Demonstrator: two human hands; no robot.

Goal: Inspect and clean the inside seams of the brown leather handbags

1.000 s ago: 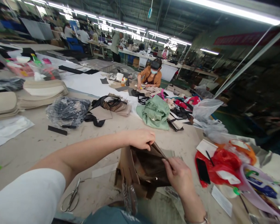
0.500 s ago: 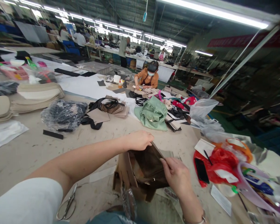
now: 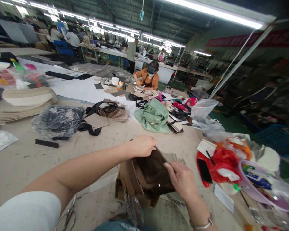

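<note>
A brown bag (image 3: 154,168), its mouth spread and its dark lining showing, rests near the table's front edge. My left hand (image 3: 144,146) is closed on the far rim, with the fingertips hidden behind the edge. At the right side of the same rim, my right hand (image 3: 183,178) pinches the edge, thumb on top. Wrapped straps (image 3: 133,208), in what looks like clear film, hang from the near side. Brown stiff pieces (image 3: 124,184) stand against or under the bag; I cannot tell which. Left of them lie scissors (image 3: 68,216), partly behind my left forearm.
A green cloth (image 3: 155,117) and a film-wrapped dark bundle (image 3: 57,122) lie farther back. To the right are a phone (image 3: 204,171), a red plastic bag (image 3: 223,160) and a purple basin (image 3: 243,183). A co-worker in orange (image 3: 148,78) sits across the table.
The view has turned slightly right, so the surroundings appear farther left. Both hands keep their hold on the bag's rim. The co-worker's hands have moved a little.
</note>
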